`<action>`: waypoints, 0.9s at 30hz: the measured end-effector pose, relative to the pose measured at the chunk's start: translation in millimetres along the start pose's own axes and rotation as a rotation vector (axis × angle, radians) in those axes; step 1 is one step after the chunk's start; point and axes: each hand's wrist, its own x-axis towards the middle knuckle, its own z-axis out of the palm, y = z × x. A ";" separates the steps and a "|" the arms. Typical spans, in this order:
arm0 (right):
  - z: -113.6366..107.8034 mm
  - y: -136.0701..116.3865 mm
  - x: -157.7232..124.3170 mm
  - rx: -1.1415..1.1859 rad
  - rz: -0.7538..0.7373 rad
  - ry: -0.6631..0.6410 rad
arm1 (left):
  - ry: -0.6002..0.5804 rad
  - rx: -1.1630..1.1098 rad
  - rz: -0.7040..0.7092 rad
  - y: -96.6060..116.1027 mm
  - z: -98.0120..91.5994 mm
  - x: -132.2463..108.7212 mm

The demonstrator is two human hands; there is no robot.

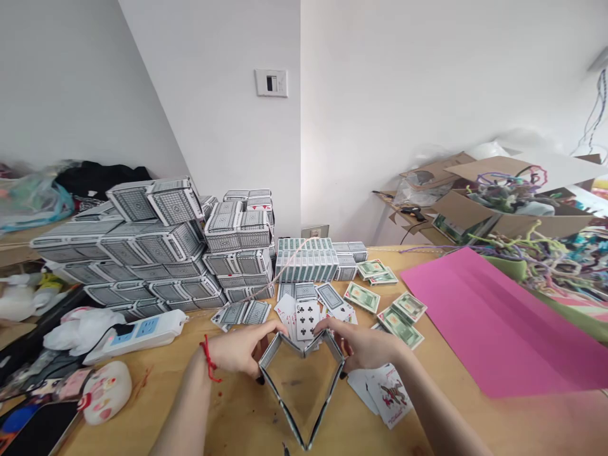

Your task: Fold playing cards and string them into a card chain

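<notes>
A heart-shaped frame of joined playing cards (284,408) stands over the wooden table, its point toward me and its centre hollow. My left hand (244,349) grips the upper left lobe, thumb and fingers closed on the card wall. On the upper right lobe, my right hand (363,345) is closed in the same way. Just beyond the heart lie loose playing cards, with a six of clubs (308,320) face up. A joker card (392,394) rests on the table beside my right forearm. Some fingertips are hidden behind the card walls.
Stacked blocks of grey-backed cards (166,244) rise at the back left. Green card boxes (401,323) and a pink sheet (503,323) lie right. At left are a power strip (147,332) and a phone (45,430). Yarn and a cardboard box (517,221) fill the far right.
</notes>
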 end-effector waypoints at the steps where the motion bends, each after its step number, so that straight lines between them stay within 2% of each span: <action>1: 3.6 -2.5 2.9 -0.002 -0.011 -0.008 | -0.028 -0.002 0.003 -3.7 -1.4 -2.8; 6: 11.6 -0.1 8.2 -0.038 -0.002 -0.064 | -0.119 -0.051 -0.021 -20.9 -6.9 -14.1; 10: -2.3 3.1 6.6 0.090 -0.163 -0.052 | -0.089 -0.060 -0.060 -28.8 -12.3 -22.3; 11: -5.7 2.9 10.9 0.090 -0.176 0.009 | -0.062 -0.067 -0.076 -31.1 -13.2 -22.8; 14: -9.9 -0.2 40.2 0.029 -0.157 0.315 | 0.102 -0.069 -0.160 -38.0 -13.7 -18.9; 16: -7.7 -3.5 67.6 -0.068 -0.191 0.393 | 0.214 -0.063 -0.218 -39.7 -12.9 -14.0; 19: -1.3 -8.7 102.4 -0.281 -0.314 0.302 | 0.270 -0.094 -0.213 -35.6 -11.7 -8.3; 21: 3.5 -9.9 115.3 -0.420 -0.315 0.239 | 0.263 -0.129 -0.187 -30.8 -11.3 -6.7; 24: 10.6 -4.8 121.0 -0.561 -0.320 0.214 | 0.262 -0.166 -0.183 -26.6 -10.6 -5.7; 27: 16.6 7.1 117.7 -0.570 -0.327 0.255 | 0.287 -0.186 -0.186 -27.6 -9.7 -4.2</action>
